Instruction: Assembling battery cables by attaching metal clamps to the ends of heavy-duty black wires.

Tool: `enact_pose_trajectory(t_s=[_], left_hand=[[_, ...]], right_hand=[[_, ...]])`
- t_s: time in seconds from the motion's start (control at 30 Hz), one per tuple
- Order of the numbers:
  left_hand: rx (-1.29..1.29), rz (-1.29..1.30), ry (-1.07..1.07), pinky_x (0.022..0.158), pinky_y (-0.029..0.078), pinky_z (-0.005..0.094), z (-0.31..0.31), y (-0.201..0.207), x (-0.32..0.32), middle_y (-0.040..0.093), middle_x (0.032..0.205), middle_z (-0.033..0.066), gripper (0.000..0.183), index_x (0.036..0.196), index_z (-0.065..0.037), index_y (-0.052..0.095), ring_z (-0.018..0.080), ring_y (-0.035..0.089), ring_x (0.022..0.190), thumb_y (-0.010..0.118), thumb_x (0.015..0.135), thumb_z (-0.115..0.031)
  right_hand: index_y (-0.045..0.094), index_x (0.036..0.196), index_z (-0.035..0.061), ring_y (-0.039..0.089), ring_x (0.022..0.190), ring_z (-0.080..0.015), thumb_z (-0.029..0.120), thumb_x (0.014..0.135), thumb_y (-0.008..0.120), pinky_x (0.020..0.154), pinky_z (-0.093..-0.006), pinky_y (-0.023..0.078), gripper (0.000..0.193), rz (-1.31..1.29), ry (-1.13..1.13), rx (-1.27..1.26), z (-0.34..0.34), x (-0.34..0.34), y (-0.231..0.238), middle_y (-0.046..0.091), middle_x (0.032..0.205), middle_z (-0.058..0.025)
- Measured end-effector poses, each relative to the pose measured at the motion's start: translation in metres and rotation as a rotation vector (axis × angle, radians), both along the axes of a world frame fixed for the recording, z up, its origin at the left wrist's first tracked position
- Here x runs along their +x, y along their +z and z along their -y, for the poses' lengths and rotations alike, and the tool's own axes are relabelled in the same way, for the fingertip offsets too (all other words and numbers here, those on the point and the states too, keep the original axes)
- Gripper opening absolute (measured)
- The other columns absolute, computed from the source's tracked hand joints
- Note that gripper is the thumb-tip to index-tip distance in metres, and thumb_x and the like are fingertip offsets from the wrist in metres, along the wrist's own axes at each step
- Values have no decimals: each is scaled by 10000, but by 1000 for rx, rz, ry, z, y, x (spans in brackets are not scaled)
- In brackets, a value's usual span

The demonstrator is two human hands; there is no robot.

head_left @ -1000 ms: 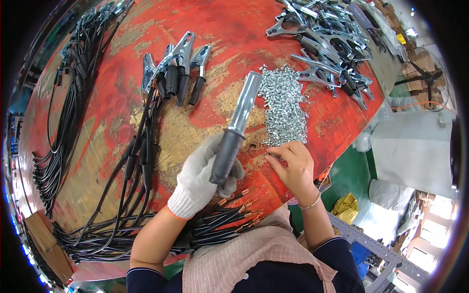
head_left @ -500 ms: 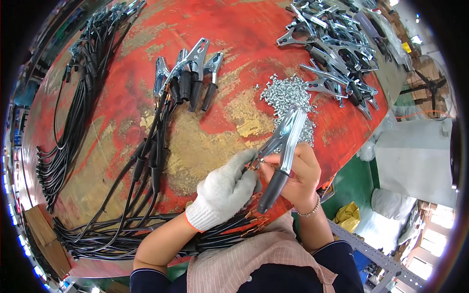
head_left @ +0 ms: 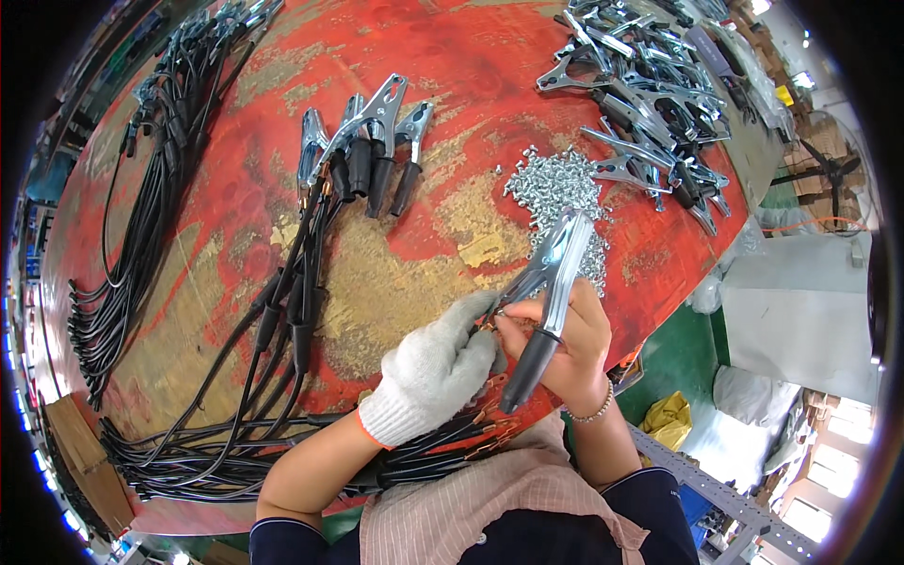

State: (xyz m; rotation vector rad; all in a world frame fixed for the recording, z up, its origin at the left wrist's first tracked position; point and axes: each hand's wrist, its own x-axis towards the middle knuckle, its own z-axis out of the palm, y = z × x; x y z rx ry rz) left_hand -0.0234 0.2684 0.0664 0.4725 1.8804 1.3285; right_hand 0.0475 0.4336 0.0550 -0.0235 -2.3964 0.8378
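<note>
Clamp of silvery metal, black-sleeved (head_left: 563, 282), right of centre — likely stiff, slick, best held by handles; gloved left fingers (head_left: 468, 313) grip one, right fingers' (head_left: 589, 309) hold unclear.

Left hand (head_left: 431, 365) and right hand (head_left: 582, 350) curl close together.

We've got a red-painted desk (head_left: 452, 47) with worn tan patches. Smooth green floor (head_left: 667, 353) to its right, crumpled yellow sheet (head_left: 667, 422) low on that side. Farther right we see a black-bladed fan (head_left: 832, 169), a perforated grey metal frame (head_left: 730, 497), and bright rectangular windows (head_left: 831, 463), light blown out.
</note>
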Motion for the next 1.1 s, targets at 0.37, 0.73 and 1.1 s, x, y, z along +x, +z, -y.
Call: enact_pose_trajectory(t_s=[0.37,0.73,1.1], left_hand=[[63,105,-10,582,531,283,0,0,-1,681,755,78,420,1343,-13,461,131,650,595,497,941,-129],[33,-149,-10,645,543,334,0,-3,1,699,764,104,393,1303,-52,510,206,700,666,529,923,-148],[49,42,0,631,537,330,2,-2,1,682,747,113,400,1310,-46,508,204,686,635,528,924,-149]], right_hand=[[734,856,84,583,689,-226,30,618,844,635,-324,464,268,-32,40,-58,-1,-1,-6,621,765,-52],[722,825,99,564,643,-237,69,608,868,553,-329,442,262,-39,-4,-34,2,-1,1,606,734,-42],[727,823,68,595,676,-184,-15,628,791,619,-295,467,221,-36,10,-109,4,-3,-1,603,748,-58]])
